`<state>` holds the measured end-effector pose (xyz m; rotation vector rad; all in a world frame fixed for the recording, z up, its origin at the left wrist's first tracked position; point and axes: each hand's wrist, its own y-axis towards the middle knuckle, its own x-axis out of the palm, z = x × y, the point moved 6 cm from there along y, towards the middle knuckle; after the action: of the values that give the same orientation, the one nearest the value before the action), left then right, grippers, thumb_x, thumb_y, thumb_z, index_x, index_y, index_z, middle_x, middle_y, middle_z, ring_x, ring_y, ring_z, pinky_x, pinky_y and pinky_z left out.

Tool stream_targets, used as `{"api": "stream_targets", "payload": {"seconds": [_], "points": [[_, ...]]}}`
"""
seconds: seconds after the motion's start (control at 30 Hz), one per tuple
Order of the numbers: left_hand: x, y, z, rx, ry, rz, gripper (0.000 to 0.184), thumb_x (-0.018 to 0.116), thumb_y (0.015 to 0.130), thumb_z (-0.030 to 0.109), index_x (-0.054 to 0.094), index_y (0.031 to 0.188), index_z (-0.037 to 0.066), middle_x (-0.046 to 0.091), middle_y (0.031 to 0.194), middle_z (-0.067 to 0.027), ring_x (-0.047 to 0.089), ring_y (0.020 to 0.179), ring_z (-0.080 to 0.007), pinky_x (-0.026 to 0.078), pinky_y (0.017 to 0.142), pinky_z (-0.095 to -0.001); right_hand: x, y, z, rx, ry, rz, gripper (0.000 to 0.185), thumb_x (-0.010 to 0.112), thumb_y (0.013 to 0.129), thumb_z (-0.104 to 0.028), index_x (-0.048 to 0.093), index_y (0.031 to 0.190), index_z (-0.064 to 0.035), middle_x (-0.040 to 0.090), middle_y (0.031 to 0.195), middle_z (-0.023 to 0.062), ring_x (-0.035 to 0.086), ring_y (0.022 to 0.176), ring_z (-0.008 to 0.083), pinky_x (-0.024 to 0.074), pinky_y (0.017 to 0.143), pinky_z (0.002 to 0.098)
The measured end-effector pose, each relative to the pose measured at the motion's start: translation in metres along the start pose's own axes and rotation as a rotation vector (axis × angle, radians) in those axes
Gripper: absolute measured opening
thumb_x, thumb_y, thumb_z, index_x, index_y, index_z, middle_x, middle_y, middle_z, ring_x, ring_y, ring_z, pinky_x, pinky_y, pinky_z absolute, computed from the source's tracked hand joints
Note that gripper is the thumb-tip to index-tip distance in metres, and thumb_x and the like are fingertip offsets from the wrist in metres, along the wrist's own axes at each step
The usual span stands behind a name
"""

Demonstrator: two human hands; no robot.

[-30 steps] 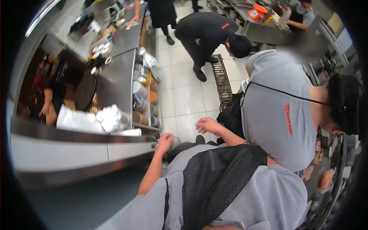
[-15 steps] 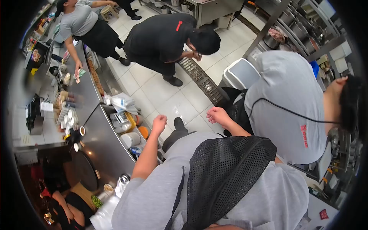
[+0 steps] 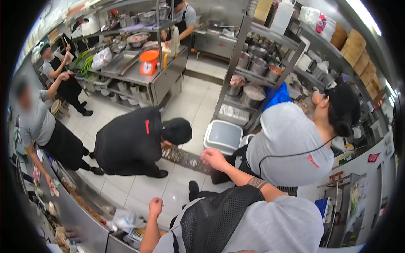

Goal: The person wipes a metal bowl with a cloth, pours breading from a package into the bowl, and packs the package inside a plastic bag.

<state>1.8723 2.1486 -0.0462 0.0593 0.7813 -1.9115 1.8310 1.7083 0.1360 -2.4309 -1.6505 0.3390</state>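
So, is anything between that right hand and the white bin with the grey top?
Nothing visible stands between the right hand and the white bin; a grey-shirted co-worker is just to the bin's right in the picture.

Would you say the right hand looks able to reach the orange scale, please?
Probably not: the orange scale sits on a counter across the floor from the right hand, a stooping person partly between.

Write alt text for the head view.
The wearer's left hand and right hand are raised above a tiled kitchen floor, nothing visible in either. Ahead, a black-clad person bends beside a floor grate; a grey-shirted person stands near steel shelves on the right.
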Motion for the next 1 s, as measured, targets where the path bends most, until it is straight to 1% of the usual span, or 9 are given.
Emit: {"api": "stream_targets", "payload": {"seconds": [0.13,0.23,0.37,0.5,0.63,0.73,0.93,0.97,1.0], "points": [[0.016,0.018,0.022,0.012,-0.051,-0.061,0.011,0.062,0.090,0.009,0.068,0.093,0.000,0.071,0.082,-0.0083,0.068,0.072,-0.0162,0.053,0.063,-0.0309,-0.036,0.074,-0.071,-0.286,0.207,0.190,0.020,0.061,0.101,-0.020,0.067,0.102,-0.0007,0.070,0.086,0.0055,0.065,0.070,0.0112,0.0536,0.063,0.0260],[-0.006,0.012,0.064,-0.041,-0.124,0.086,0.013,0.063,0.091,0.010,0.068,0.097,0.000,0.071,0.085,-0.0076,0.068,0.073,-0.0157,0.053,0.064,-0.0298,-0.045,0.111,-0.123,-0.389,0.317,0.251,0.019,0.061,0.102,-0.018,0.067,0.101,-0.0001,0.069,0.083,0.0057,0.065,0.069,0.0117,0.0543,0.063,0.0271],[-0.027,0.041,0.089,-0.010,-0.064,0.082,0.015,0.065,0.092,0.012,0.069,0.101,0.002,0.072,0.089,-0.0072,0.069,0.075,-0.0149,0.053,0.066,-0.0288,-0.059,0.139,-0.177,-0.482,0.393,0.269,0.019,0.061,0.101,-0.018,0.066,0.101,0.0002,0.068,0.083,0.0062,0.064,0.069,0.0122,0.0542,0.063,0.0281],[-0.026,0.055,0.138,0.101,0.050,-0.065,0.026,0.070,0.095,0.023,0.071,0.107,0.001,0.073,0.092,-0.0065,0.065,0.081,-0.0135,0.053,0.072,-0.0296,-0.077,0.156,-0.186,-0.541,0.396,0.305,0.018,0.062,0.101,-0.017,0.067,0.100,0.0000,0.068,0.081,0.0068,0.064,0.066,0.0132,0.0545,0.062,0.0281],[0.009,0.076,0.149,0.054,0.038,-0.269,0.025,0.066,0.098,0.024,0.069,0.110,0.003,0.070,0.090,-0.0038,0.061,0.080,-0.0119,0.050,0.073,-0.0287,-0.102,0.158,-0.195,-0.541,0.465,0.390,0.018,0.063,0.101,-0.017,0.067,0.101,0.0001,0.068,0.080,0.0071,0.064,0.064,0.0135,0.0551,0.061,0.0284],[0.014,0.097,0.152,0.084,0.273,-0.289,0.029,0.067,0.093,0.026,0.072,0.107,0.002,0.074,0.097,-0.0113,0.069,0.089,-0.0229,0.053,0.083,-0.0353,-0.128,0.159,-0.213,-0.603,0.434,0.471,0.017,0.064,0.101,-0.017,0.068,0.103,0.0000,0.069,0.082,0.0073,0.065,0.066,0.0132,0.0558,0.062,0.0284],[0.012,0.158,0.169,0.084,0.333,-0.366,0.032,0.068,0.091,0.028,0.072,0.107,0.001,0.074,0.102,-0.0184,0.070,0.099,-0.0316,0.053,0.089,-0.0399,-0.194,0.161,-0.292,-0.777,0.368,0.555,0.018,0.061,0.102,-0.016,0.067,0.109,-0.0001,0.070,0.090,0.0076,0.067,0.073,0.0134,0.0573,0.066,0.0283],[0.012,0.170,0.171,0.161,0.329,-0.352,0.028,0.069,0.092,0.024,0.071,0.105,-0.001,0.072,0.090,-0.0084,0.066,0.084,-0.0186,0.053,0.078,-0.0338,-0.201,0.158,-0.311,-0.801,0.335,0.583,0.018,0.061,0.102,-0.015,0.067,0.110,0.0001,0.070,0.091,0.0077,0.067,0.074,0.0137,0.0575,0.066,0.0283],[0.013,0.182,0.173,0.165,0.328,-0.356,0.028,0.069,0.092,0.024,0.071,0.105,-0.001,0.072,0.090,-0.0084,0.066,0.084,-0.0186,0.053,0.078,-0.0338,-0.207,0.156,-0.329,-0.826,0.304,0.611,0.018,0.061,0.102,-0.014,0.067,0.110,0.0003,0.070,0.092,0.0078,0.067,0.075,0.0139,0.0577,0.067,0.0282]]}}
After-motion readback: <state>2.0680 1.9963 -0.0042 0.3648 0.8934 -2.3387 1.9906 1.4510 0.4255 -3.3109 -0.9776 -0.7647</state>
